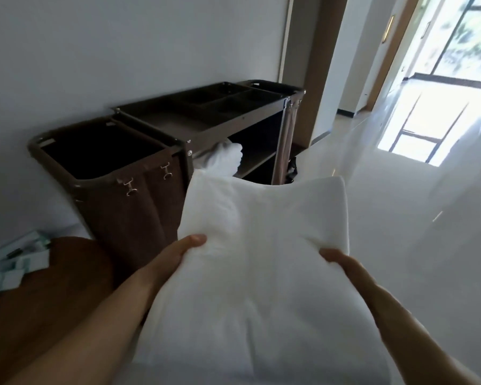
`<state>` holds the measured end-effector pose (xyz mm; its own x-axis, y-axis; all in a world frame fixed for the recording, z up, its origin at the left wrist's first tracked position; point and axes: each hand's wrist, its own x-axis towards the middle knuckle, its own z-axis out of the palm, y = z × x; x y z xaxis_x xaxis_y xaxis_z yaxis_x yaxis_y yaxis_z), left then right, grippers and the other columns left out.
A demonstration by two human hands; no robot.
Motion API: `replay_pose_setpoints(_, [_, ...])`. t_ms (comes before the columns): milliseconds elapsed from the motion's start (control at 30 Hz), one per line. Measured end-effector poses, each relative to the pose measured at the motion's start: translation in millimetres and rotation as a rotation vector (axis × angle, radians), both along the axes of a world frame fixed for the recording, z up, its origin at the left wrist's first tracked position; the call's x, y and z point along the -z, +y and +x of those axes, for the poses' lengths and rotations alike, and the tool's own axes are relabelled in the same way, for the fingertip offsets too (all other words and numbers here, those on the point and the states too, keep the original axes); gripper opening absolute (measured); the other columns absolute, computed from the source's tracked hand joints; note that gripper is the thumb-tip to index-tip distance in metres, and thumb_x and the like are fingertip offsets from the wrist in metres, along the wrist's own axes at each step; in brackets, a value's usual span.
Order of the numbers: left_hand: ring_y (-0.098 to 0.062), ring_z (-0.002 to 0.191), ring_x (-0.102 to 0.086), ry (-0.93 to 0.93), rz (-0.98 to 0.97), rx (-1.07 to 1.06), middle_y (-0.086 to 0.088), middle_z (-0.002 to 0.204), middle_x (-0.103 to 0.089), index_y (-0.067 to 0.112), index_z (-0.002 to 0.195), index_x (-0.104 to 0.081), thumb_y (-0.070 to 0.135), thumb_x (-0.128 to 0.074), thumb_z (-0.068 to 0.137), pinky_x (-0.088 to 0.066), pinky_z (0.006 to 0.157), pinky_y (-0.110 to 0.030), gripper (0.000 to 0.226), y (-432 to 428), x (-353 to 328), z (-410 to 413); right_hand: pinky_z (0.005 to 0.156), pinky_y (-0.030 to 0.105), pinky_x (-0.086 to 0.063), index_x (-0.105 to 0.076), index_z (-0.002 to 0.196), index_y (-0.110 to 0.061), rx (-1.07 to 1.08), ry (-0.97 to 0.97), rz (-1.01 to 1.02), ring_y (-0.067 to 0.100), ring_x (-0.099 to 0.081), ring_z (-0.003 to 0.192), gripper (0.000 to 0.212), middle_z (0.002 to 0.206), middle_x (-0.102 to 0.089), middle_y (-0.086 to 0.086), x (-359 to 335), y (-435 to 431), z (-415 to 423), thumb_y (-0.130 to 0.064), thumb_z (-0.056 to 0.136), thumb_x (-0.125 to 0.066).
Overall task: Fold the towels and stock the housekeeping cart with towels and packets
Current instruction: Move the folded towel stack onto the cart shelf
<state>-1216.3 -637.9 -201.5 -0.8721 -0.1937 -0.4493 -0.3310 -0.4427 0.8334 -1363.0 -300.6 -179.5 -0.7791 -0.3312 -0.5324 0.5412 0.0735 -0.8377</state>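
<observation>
A folded white towel (pixel 261 245) is held up in the lower centre of the frame, pinched at its near corners. The left hand (pixel 184 250) grips the left corner and the right hand (pixel 335 257) the right, each with the thumb on top; the fingers underneath are hidden.

Folding appears finished for this piece, so the step in hand is judged to be stocking. The housekeeping cart (pixel 233 122) stands against the wall in the centre and upper left of the frame. A bundled white towel (pixel 222 159) is seen on its open shelf (pixel 257 159), partly hidden by the held towel. The next move would call for the towel to be carried forward, kept flat and slid in beside that bundle.

The brown laundry bag (pixel 128 207) hangs at the cart's left end, close to the path. Green-and-white packets (pixel 17 262) are left on the wooden table (pixel 53 301) at lower left. A translucent plastic sheet (pixel 400 162) blurs the right side.
</observation>
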Motion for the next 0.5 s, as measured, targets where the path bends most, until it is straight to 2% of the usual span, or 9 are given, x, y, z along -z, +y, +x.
replay_pose_setpoints(133, [-0.041, 0.111, -0.064, -0.043, 0.065, 0.103, -0.023, 0.124, -0.065, 0.016, 0.12, -0.07, 0.045, -0.081, 0.071, -0.055, 0.085, -0.048, 0.058, 28.1, -4.2, -54.1, 0.075, 0.046, -0.057, -0.069, 0.112, 0.001, -0.104, -0.091, -0.063, 0.04, -0.07, 0.077, 0.057, 0.098, -0.069, 0.029, -2.4, 46.4, -56.2, -0.019, 0.059, -0.075])
replay_pose_setpoints(233, [-0.041, 0.108, -0.066, -0.023, 0.069, 0.08, -0.023, 0.122, -0.066, 0.018, 0.128, -0.064, 0.043, -0.076, 0.076, -0.057, 0.079, -0.047, 0.059, 43.6, -9.0, -98.5, 0.079, 0.048, -0.056, -0.074, 0.103, 0.003, -0.141, -0.106, -0.079, 0.041, -0.069, 0.079, 0.065, 0.1, -0.069, 0.03, 5.5, 61.5, -102.0, -0.023, 0.044, -0.085])
replay_pose_setpoints(300, [-0.042, 0.107, -0.066, 0.013, 0.016, 0.039, -0.022, 0.122, -0.066, 0.02, 0.137, -0.055, 0.038, -0.073, 0.079, -0.056, 0.084, -0.051, 0.063, 53.0, -9.3, -134.8, 0.079, 0.047, -0.056, -0.077, 0.097, 0.002, -0.183, -0.099, -0.075, 0.039, -0.07, 0.078, 0.075, 0.098, -0.069, 0.029, 10.0, 67.5, -138.7, -0.026, 0.029, -0.092])
replay_pose_setpoints(400, [-0.045, 0.11, -0.063, 0.064, -0.082, 0.021, -0.022, 0.125, -0.063, 0.023, 0.142, -0.047, 0.034, -0.074, 0.072, -0.048, 0.097, -0.06, 0.076, 58.7, -6.7, -194.6, 0.071, 0.043, -0.059, -0.078, 0.101, -0.004, -0.27, -0.047, -0.104, 0.037, -0.072, 0.082, 0.074, 0.099, -0.072, 0.025, 11.5, 61.5, -202.3, -0.033, 0.034, -0.094])
replay_pose_setpoints(500, [-0.044, 0.111, -0.063, 0.067, -0.135, 0.008, -0.021, 0.128, -0.061, 0.022, 0.146, -0.04, 0.034, -0.071, 0.069, -0.048, 0.098, -0.06, 0.084, 55.5, -4.1, -260.6, 0.072, 0.04, -0.059, -0.078, 0.103, -0.013, -0.301, 0.012, -0.129, 0.034, -0.072, 0.087, 0.069, 0.102, -0.073, 0.02, 7.5, 40.7, -269.8, -0.041, 0.041, -0.094])
